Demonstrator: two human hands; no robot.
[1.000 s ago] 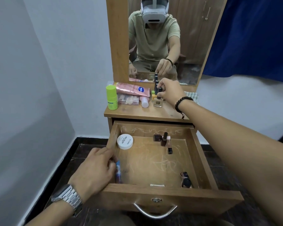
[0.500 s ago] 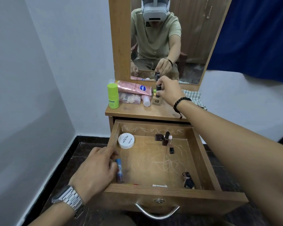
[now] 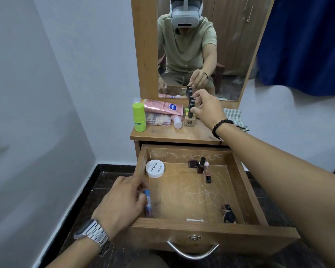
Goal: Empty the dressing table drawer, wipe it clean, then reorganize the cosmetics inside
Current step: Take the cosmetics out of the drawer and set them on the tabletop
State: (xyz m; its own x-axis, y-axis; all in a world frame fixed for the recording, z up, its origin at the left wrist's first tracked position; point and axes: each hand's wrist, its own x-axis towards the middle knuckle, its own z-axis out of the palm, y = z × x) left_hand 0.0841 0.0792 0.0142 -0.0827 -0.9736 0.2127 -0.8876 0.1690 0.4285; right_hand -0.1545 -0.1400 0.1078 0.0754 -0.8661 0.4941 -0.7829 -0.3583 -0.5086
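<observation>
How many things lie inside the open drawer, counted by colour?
White: 2 (round jar, thin stick)
Blue: 1 (tube, gripped by the left hand)
Dark: 4 (square bottle, black-capped bottle, slim tube, corner bottle)
Total: 7

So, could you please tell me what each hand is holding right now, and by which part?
The left hand grips the blue-capped tube near its upper end. The right hand pinches the row of small black bottles at its sides.

Worktop (image 3: 168, 134): green cylindrical bottle (image 3: 138, 117) left, pink squeeze tube (image 3: 163, 107) behind.
Open wooden drawer (image 3: 184, 190): white round jar (image 3: 155, 168) back-left.
</observation>
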